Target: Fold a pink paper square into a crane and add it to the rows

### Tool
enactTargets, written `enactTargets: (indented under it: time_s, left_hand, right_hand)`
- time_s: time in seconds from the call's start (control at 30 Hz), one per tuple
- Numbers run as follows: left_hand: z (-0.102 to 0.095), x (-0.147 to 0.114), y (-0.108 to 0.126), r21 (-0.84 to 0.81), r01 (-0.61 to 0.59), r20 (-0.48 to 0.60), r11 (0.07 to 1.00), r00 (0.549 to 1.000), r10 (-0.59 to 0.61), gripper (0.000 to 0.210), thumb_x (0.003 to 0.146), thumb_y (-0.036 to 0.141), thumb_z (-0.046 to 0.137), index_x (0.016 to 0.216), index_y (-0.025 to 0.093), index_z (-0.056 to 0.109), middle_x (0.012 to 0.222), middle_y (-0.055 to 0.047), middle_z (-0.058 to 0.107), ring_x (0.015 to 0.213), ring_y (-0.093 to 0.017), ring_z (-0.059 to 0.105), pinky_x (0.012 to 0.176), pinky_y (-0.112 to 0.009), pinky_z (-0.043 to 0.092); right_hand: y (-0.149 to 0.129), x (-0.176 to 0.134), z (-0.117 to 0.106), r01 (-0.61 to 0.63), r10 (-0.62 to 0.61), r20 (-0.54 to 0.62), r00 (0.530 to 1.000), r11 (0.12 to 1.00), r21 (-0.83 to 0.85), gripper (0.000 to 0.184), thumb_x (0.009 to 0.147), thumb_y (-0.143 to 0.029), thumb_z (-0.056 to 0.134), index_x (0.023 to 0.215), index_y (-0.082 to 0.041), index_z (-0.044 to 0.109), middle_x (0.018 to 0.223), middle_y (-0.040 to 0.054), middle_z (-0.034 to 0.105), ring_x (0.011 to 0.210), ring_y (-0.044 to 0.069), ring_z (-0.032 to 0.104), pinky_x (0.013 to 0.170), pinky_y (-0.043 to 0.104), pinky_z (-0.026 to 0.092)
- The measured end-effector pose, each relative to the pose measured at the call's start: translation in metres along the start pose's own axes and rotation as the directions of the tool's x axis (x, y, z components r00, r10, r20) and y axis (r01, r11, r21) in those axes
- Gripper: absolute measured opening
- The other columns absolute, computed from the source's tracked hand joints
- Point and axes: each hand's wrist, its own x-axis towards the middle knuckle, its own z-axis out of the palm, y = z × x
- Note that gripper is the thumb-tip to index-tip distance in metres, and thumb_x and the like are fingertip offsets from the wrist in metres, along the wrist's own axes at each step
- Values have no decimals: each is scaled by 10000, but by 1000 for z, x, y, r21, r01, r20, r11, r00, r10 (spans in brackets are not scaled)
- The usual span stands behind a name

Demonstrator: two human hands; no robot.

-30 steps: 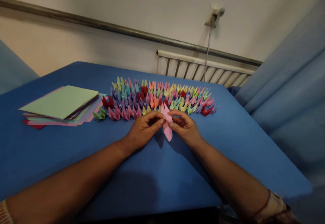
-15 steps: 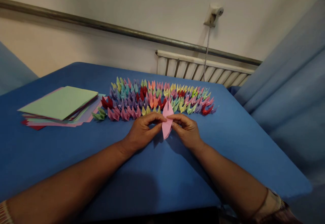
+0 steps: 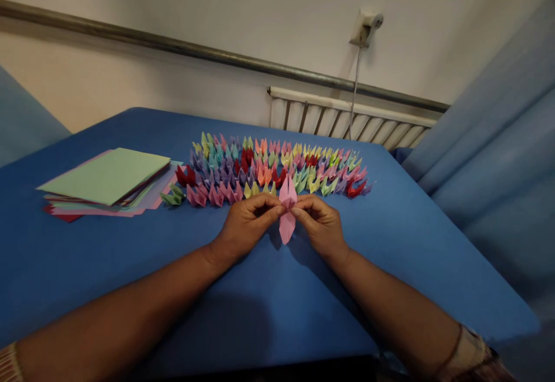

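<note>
A pink folded origami paper is held upright above the table, pinched at its middle from both sides. Its upper end splits into two narrow points, and its lower end is a broad pointed flap. My left hand is closed on its left edge, thumb and forefinger at the waist of the fold. On the other edge, my right hand pinches in the same way. Just behind the hands stand rows of small folded paper cranes in many colours, close together.
A stack of coloured paper sheets, pale green on top, lies at the left of the blue table. Behind the table are a radiator, a metal pipe and a wall socket with a plug. A blue curtain hangs at the right.
The pink paper has gone from one long, flat leaf shape to one narrowed at the middle, with its lower flap spread downward. Both thumbs have moved in to the middle.
</note>
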Motion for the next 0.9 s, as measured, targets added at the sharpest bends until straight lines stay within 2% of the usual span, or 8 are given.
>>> enactTargets:
  time_s: [0.13, 0.37, 0.5, 0.6, 0.7, 0.8, 0.9]
  left_hand:
    - [3, -2, 2, -69, 97, -66, 993, 993, -102, 204, 755, 345, 747, 733, 153, 681, 718, -6, 667, 665, -124, 601, 641, -234, 490]
    - [6, -4, -2, -111, 121, -88, 986, 987, -131, 224, 746, 327, 750, 693, 155, 616, 643, 28, 608, 580, -90, 543, 554, -204, 446]
    - [5, -4, -2, -123, 132, -86, 984, 986, -143, 217, 750, 325, 743, 707, 157, 612, 657, 26, 615, 597, -94, 556, 562, -207, 453]
    - [5, -5, -2, -123, 130, -93, 984, 986, -141, 212, 754, 319, 737, 705, 157, 610, 658, 25, 616, 601, -95, 560, 568, -210, 455]
    - [5, -5, -2, -117, 123, -81, 985, 988, -133, 213, 762, 318, 730, 702, 156, 606, 654, 26, 610, 600, -91, 553, 569, -209, 449]
    - [6, -5, -5, -129, 129, -59, 983, 989, -138, 219, 768, 322, 729, 707, 155, 600, 655, 30, 599, 605, -86, 545, 577, -207, 446]
    - [7, -5, -8, -214, 160, -37, 964, 985, -171, 203, 756, 305, 741, 768, 160, 599, 697, 33, 609, 652, -90, 576, 629, -213, 476]
  right_hand:
    - [-2, -2, 4, -16, 18, -36, 999, 999, 41, 146, 830, -304, 683, 743, -204, 621, 776, 0, 643, 698, 128, 577, 684, 278, 468]
    - [0, -3, 9, -57, 61, -86, 994, 997, 54, 170, 818, -292, 692, 748, -204, 564, 664, -43, 563, 580, 93, 501, 574, 238, 420]
    - [0, -3, 11, -99, 112, -64, 992, 980, 173, 203, 783, -314, 736, 823, -217, 562, 696, -49, 573, 605, 91, 521, 583, 229, 434]
    - [0, -3, 11, -166, 172, -3, 985, 956, 243, 284, 749, -364, 768, 898, -224, 570, 723, -43, 611, 625, 101, 556, 596, 236, 453]
    - [2, -3, 10, -229, 224, 46, 973, 950, 212, 268, 738, -398, 773, 810, -202, 605, 656, -44, 589, 568, 92, 512, 552, 231, 413]
    - [4, -3, 8, -257, 257, 25, 966, 949, 182, 295, 743, -414, 767, 675, -190, 587, 573, -56, 525, 518, 80, 435, 521, 233, 352]
    - [5, -2, 7, -294, 296, 29, 955, 929, 224, 319, 728, -427, 777, 652, -189, 578, 566, -59, 518, 521, 83, 427, 534, 238, 347]
